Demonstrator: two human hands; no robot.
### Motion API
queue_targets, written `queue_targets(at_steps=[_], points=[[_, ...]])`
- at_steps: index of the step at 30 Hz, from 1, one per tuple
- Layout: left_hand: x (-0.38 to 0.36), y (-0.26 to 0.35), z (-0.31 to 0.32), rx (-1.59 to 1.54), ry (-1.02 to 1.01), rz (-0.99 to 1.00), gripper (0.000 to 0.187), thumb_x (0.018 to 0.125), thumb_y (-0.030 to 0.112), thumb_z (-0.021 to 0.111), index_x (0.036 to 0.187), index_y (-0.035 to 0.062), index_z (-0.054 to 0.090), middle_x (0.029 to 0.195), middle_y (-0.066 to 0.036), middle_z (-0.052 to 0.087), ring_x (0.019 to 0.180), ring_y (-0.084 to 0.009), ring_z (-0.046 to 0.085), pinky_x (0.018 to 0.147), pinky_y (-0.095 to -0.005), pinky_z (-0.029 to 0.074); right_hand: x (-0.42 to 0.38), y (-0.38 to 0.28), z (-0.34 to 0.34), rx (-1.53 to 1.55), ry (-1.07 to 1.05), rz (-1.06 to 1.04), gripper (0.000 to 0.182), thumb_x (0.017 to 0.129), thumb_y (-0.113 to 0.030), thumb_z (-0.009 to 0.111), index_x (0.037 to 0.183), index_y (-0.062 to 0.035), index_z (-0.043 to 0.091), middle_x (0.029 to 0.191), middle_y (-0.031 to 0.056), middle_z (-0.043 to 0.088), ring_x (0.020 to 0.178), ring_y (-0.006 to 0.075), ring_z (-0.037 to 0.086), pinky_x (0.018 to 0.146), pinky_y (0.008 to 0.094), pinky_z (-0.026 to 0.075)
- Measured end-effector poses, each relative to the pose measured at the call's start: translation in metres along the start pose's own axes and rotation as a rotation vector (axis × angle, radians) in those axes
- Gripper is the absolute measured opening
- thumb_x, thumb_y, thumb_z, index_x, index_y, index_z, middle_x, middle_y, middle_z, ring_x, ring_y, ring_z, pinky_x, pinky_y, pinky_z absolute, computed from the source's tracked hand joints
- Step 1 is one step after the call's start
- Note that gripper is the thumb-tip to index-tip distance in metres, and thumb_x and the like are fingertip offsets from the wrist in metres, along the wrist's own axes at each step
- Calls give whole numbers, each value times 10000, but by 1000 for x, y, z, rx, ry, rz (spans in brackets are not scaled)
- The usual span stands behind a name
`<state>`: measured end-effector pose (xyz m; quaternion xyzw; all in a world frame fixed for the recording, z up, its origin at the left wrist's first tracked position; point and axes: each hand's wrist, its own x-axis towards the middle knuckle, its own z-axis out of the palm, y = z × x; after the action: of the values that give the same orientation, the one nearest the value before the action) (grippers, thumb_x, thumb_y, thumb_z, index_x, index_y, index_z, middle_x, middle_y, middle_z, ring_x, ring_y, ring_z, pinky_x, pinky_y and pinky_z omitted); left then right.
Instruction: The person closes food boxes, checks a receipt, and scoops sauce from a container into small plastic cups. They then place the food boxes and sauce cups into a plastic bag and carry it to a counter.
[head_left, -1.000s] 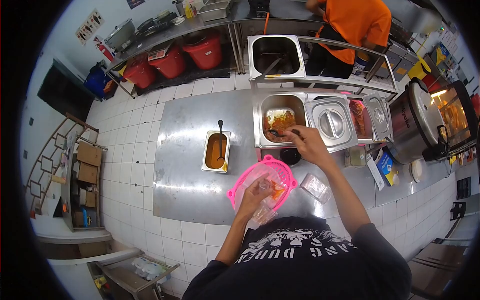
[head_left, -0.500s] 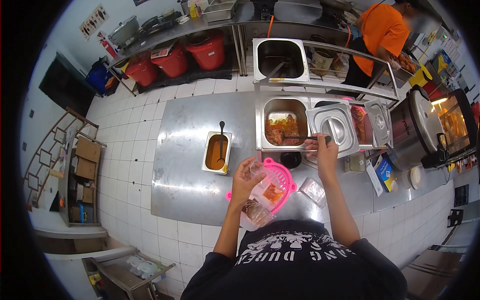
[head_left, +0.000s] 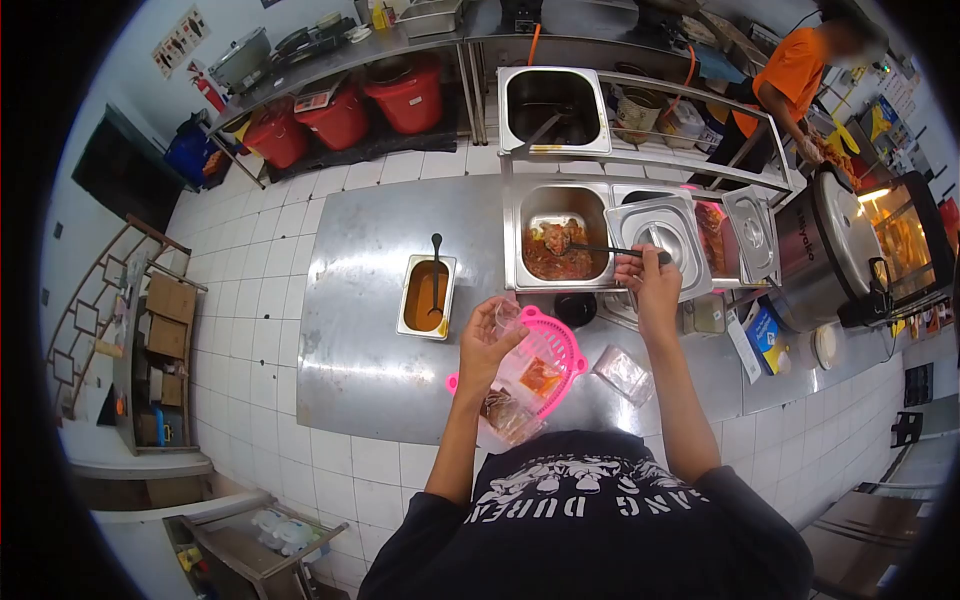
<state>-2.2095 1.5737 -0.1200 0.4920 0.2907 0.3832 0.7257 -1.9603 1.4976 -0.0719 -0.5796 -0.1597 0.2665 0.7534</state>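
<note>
My right hand [head_left: 648,280] grips the dark handle of a ladle [head_left: 600,248]. Its bowl carries a heap of reddish chunky food [head_left: 560,237] inside a steel pan [head_left: 515,225], above more of the same food in reddish oil. Fingers of my left hand [head_left: 487,338] are closed round a small clear plastic cup [head_left: 508,314], over the left rim of a pink basket [head_left: 572,350]. Inside the basket lie an orange-red packet [head_left: 540,377] and, nearer me, a clear pack with brown contents [head_left: 512,415].
A sauce pan with its own ladle [head_left: 427,310] stands on the steel table [head_left: 350,280]. Steel lids [head_left: 660,228] cover neighbouring pans. A clear plastic pack [head_left: 622,374] lies right of the basket. A large cooker [head_left: 815,250] stands far right. A person in orange [head_left: 795,75] works behind.
The ladle has come up from the bottom of the pan and now bears a heap of food. My left hand stays near the basket with the cup. The person in orange has shifted right.
</note>
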Motion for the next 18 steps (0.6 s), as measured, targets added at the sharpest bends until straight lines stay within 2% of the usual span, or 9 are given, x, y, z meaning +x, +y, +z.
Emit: queue_targets(at_steps=[4,7,10,13,16,18], points=[[0,7,0,79,36,-21,613,760,-1,789,1300,36,501,1187,-61,582,1125,-158,543,986,-296,438,4,-1,0,-1,-19,-27,298,1019,-232,481,1049,53,562,851,139,656,690,142,627,622,253,554],[6,5,-4,115,23,84,643,760,4,789,1330,59,496,1187,-51,580,1123,-157,542,970,-304,452,2,-6,3,-3,-16,-40,302,1021,-235,481,1037,54,568,827,133,653,673,140,625,615,255,553],[10,16,-1,134,50,63,661,764,4,783,1349,50,480,1207,-63,573,1131,-160,542,953,-310,470,2,-11,4,-12,4,-63,292,1020,-232,488,1042,41,587,812,118,654,653,141,624,608,256,549],[17,20,-1,83,46,83,671,768,4,778,1362,45,470,1222,-71,564,1128,-158,544,937,-303,484,3,-5,5,-193,-152,-73,253,1004,-207,520,1020,25,619,797,98,656,648,140,629,606,255,538],[22,26,0,147,57,102,679,774,4,774,1374,36,457,1221,-81,559,1109,-153,549,917,-293,498,-4,-1,16,-575,-302,-281,199,975,-166,559,992,17,637,815,107,669,651,168,642,602,285,524],[20,29,0,157,72,120,671,785,11,768,1377,26,453,1217,-92,556,1073,-151,566,908,-285,506,-5,4,21,-720,-369,-520,171,946,-132,581,984,25,638,823,145,679,663,211,658,605,322,512]])
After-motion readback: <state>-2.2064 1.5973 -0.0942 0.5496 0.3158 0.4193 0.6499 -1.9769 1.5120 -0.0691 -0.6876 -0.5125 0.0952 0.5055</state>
